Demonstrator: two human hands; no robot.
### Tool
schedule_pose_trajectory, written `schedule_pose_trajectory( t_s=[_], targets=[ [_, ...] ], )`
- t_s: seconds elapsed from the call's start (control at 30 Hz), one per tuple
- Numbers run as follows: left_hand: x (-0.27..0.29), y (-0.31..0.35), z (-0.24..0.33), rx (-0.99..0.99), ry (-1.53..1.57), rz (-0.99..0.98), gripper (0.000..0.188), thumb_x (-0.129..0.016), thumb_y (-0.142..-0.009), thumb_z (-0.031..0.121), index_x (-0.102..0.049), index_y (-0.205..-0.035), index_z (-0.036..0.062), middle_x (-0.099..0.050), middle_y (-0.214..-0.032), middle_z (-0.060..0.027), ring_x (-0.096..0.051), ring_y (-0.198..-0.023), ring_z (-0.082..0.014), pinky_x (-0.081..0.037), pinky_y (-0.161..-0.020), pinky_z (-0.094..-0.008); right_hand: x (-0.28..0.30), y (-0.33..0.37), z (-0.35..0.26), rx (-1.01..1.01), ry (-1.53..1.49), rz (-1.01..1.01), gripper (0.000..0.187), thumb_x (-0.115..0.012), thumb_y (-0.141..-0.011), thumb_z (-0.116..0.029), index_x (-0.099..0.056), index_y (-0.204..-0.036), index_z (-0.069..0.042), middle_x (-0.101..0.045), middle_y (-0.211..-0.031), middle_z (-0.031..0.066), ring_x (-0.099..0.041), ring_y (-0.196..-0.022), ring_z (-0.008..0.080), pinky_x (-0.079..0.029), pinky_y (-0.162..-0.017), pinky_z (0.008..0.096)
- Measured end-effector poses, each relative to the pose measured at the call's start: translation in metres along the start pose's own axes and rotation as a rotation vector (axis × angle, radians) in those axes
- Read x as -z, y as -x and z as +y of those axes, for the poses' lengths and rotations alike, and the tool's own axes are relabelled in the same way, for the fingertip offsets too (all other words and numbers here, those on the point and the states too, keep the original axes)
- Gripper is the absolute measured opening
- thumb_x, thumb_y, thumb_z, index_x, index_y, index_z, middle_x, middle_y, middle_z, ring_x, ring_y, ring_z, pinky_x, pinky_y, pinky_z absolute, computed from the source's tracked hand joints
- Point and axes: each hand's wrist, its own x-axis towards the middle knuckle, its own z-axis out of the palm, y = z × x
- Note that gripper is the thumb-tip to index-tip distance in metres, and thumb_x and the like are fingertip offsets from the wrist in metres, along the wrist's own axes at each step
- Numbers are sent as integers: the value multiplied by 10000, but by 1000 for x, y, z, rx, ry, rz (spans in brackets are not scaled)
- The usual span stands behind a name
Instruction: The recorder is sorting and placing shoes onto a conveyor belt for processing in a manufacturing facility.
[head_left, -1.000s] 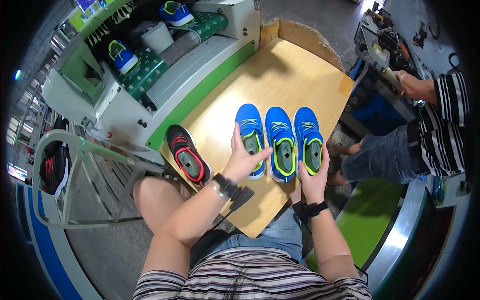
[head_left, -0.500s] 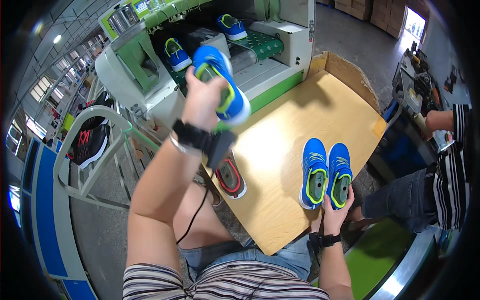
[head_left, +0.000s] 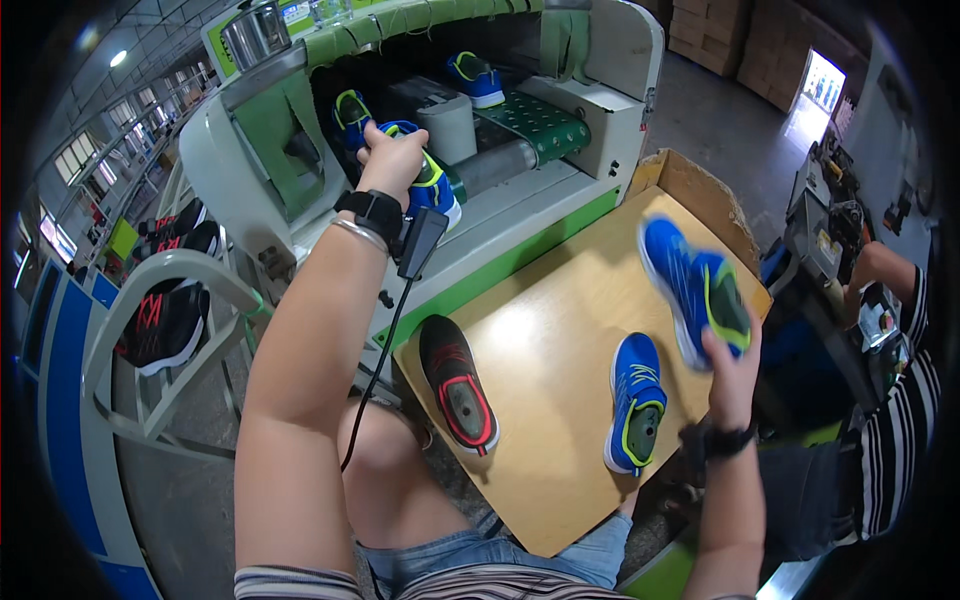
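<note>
At the mouth of the machine, my left hand [head_left: 393,163] is closed around a blue sneaker with lime trim [head_left: 432,192], partly hidden by my fingers. Another blue sneaker [head_left: 351,112] lies just beyond it on the conveyor. My right hand [head_left: 735,378] grips the heel end of a second blue sneaker [head_left: 688,285], lifted above the wooden board and slightly blurred. Left of it, a matching blue sneaker [head_left: 634,400] rests on the board with its toe pointing away. A black sneaker with red lining [head_left: 457,385] sits at the board's left side.
The wooden board [head_left: 545,340] stands before the machine with its green conveyor belt [head_left: 535,128], where one more blue sneaker [head_left: 476,80] sits. Several black sneakers [head_left: 165,320] are at the left beside a metal rail [head_left: 178,265]. Another person [head_left: 893,380] is at the right.
My left hand has carried its sneaker forward to the machine's mouth. My right hand has lifted one of the paired blue sneakers and moved it up and right, away from the other.
</note>
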Motion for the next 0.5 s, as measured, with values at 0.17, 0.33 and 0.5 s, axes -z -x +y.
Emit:
schedule_pose_trajectory(
  t_s=[0.17,0.33,0.5],
  targets=[
    [7,-16,-9,-62,-63,101,973,-696,-867,334,-103,-1599,91,-209,-1591,-240,-242,-1476,-413,-253,-1207,-462,-161,-159,-21,295,-61,-241,674,-821,-847,-266,-463,-1364,-24,-609,-1237,137,-607,-1113,192,-509,-936,314],
    [-4,-25,-8,-97,-32,98,966,-685,-877,382,-117,-1599,82,-167,-1618,-239,-230,-1485,-418,-252,-1213,-471,-270,-236,15,311,484,-257,770,-716,-917,-338,-330,-1526,-67,-588,-1329,283,-596,-1222,401,-458,-1035,424],
    [-8,-38,-10,-112,-23,140,965,-696,-874,390,-136,-1594,78,-146,-1623,-247,-211,-1493,-426,-246,-1217,-477,-241,-204,33,456,430,-266,822,-681,-938,-284,-231,-1587,-55,-478,-1467,292,-476,-1366,404,-379,-1129,411]
  ],
)
